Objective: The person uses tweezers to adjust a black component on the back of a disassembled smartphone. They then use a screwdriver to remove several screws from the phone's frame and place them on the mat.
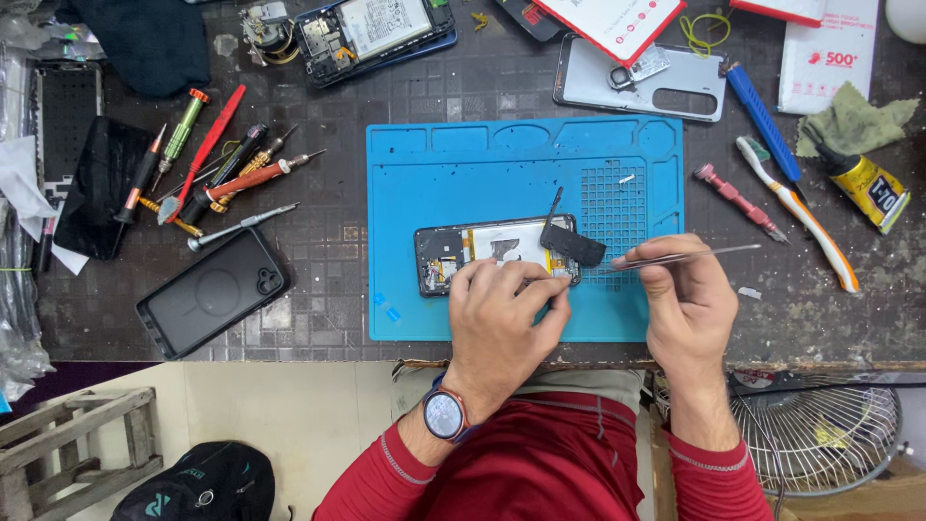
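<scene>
Opened phone (492,249), back cover off, lies flat near the middle of the blue rubbery mat (463,164) with its grid of small holes. Left hand (506,314) presses down on the phone's lower edge, fingers curled and closed on it. Right hand (687,299) pinches thin metal tweezers (687,257), tips pointing toward a small black flat piece (572,245) at the phone's right end (touching or not, can't tell). Screwdrivers (217,169) are piled on the scuffed dark tabletop (318,232), well left; black glossy phone case (212,292) beside them.
</scene>
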